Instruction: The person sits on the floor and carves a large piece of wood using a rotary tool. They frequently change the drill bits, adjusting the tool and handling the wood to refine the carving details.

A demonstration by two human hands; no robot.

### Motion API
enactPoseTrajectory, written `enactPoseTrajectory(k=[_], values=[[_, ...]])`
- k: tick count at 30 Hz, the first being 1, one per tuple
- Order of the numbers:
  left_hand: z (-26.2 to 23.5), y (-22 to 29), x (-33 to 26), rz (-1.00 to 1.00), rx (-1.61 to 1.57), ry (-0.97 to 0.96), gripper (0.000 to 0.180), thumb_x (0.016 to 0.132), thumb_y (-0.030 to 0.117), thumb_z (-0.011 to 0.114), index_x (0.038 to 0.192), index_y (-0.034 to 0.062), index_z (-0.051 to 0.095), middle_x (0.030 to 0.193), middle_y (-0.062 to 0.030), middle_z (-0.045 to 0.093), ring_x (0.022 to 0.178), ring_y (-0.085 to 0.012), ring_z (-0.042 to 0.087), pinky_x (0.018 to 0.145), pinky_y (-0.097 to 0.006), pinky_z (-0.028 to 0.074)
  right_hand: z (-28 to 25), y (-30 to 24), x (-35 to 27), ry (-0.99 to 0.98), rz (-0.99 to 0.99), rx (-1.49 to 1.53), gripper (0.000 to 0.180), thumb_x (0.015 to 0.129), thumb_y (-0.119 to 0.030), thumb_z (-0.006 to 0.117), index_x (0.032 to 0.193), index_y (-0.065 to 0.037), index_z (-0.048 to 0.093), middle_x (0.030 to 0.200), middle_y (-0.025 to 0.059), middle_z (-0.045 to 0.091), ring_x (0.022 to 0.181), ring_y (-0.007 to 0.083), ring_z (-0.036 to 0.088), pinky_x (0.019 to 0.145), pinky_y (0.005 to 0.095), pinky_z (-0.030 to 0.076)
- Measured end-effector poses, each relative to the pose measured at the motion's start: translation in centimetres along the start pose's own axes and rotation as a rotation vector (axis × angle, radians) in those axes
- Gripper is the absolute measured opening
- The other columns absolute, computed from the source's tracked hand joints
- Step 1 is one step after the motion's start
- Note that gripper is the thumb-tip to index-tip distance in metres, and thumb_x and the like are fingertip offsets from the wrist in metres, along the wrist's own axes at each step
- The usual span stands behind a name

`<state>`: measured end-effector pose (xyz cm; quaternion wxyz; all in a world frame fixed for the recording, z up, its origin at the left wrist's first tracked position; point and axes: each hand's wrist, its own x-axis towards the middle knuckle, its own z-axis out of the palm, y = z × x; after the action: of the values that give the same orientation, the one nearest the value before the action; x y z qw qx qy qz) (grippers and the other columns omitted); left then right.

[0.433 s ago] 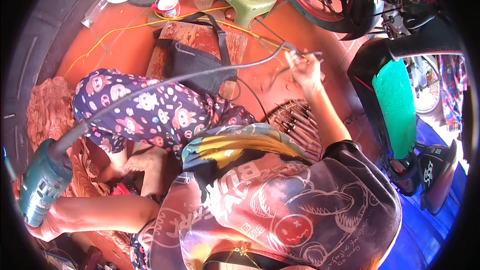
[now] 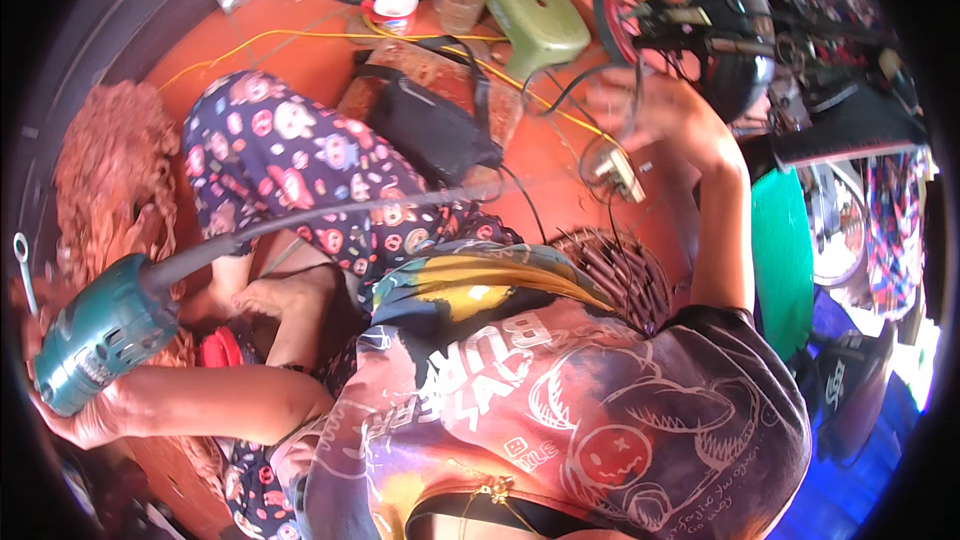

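My left hand (image 2: 85,422) is wrapped round the teal body of a corded power tool (image 2: 100,335) at the far left. The tool's black cord (image 2: 330,208) leaves it and runs right across my patterned trousers, blurring in the middle. Up on the right, my right hand (image 2: 665,120) is raised and smeared by motion. Dark loops of cord cross its fingers, so its grip is unclear. Just below that hand, a pale socket block (image 2: 622,177) lies on the tiles where the yellow cable (image 2: 560,110) ends.
Reddish carved wood (image 2: 115,175) stands at the left. A basket of thin tools (image 2: 615,270) is by my right side. Ahead are a black bag (image 2: 425,130), a green stool (image 2: 538,20) and a red-and-white cup (image 2: 393,10). A motorbike wheel (image 2: 640,0) stands beyond.
My right hand has moved right and slightly up from where its fingers pinched the cord. The socket block shows below it now. The view has shifted; my left hand still holds the power tool.
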<state>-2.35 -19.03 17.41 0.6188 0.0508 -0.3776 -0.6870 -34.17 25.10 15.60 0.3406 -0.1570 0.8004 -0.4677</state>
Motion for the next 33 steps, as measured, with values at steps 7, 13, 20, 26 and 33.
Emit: enactPoseTrajectory(k=[7, 13, 20, 26, 33], values=[[-1.1, 2.3, -3.6, 0.045, 0.041, -0.013, 0.043, 0.088, 0.023, 0.048, 0.109, -0.0139, 0.050, 0.100, -0.0217, 0.052, 0.089, -0.0255, 0.052, 0.080, -0.034, 0.042, 7.5, -10.2, 1.8, -0.131, -0.579, -1.002, 0.024, 0.084, -0.010, 0.058, 0.105, 0.002, 0.063, 0.091, 0.0178, 0.068, 0.082, 0.0325, 0.066, 0.073, 0.0358, 0.053], [6.3, 3.2, -9.8, 0.309, 0.389, -0.038, 0.036, 0.089, 0.029, 0.044, 0.095, -0.0042, 0.056, 0.087, -0.0162, 0.057, 0.069, -0.0263, 0.058, 0.064, -0.033, 0.050, 18.7, -18.4, 3.5, -0.791, -0.786, -0.374, 0.029, 0.093, -0.017, 0.055, 0.112, 0.004, 0.061, 0.095, 0.0140, 0.068, 0.087, 0.0168, 0.065, 0.078, 0.0293, 0.051], [2.9, 2.1, -12.7, -0.084, 0.157, 0.202, 0.018, 0.085, 0.017, 0.066, 0.080, 0.0007, 0.062, 0.069, -0.0034, 0.064, 0.062, -0.0083, 0.060, 0.056, -0.023, 0.046, 33.9, -13.3, 9.9, -1.368, -0.113, 0.315, 0.068, 0.097, -0.055, 0.025, 0.124, 0.002, 0.051, 0.091, 0.0052, 0.064, 0.074, 0.0111, 0.058, 0.067, 0.0222, 0.046], [-0.7, -1.4, -15.7, -0.020, 0.296, 0.404, 0.019, 0.089, 0.019, 0.062, 0.083, 0.0010, 0.060, 0.078, -0.0064, 0.066, 0.075, -0.0100, 0.062, 0.069, -0.025, 0.049, 36.6, -9.8, 7.8, -1.334, 0.151, 0.450, 0.073, 0.093, -0.059, 0.034, 0.130, 0.003, 0.044, 0.116, 0.0106, 0.061, 0.105, 0.0210, 0.059, 0.091, 0.0369, 0.048], [-1.6, -1.1, -17.1, 0.065, 0.189, 0.502, 0.022, 0.085, 0.022, 0.066, 0.080, 0.0006, 0.061, 0.071, -0.0044, 0.065, 0.070, -0.0108, 0.062, 0.065, -0.025, 0.048, 37.1, -10.1, 11.0, -1.660, -0.117, 0.113, 0.057, 0.100, -0.043, 0.033, 0.135, 0.001, 0.040, 0.122, 0.0086, 0.057, 0.111, 0.0166, 0.055, 0.093, 0.0314, 0.043]])
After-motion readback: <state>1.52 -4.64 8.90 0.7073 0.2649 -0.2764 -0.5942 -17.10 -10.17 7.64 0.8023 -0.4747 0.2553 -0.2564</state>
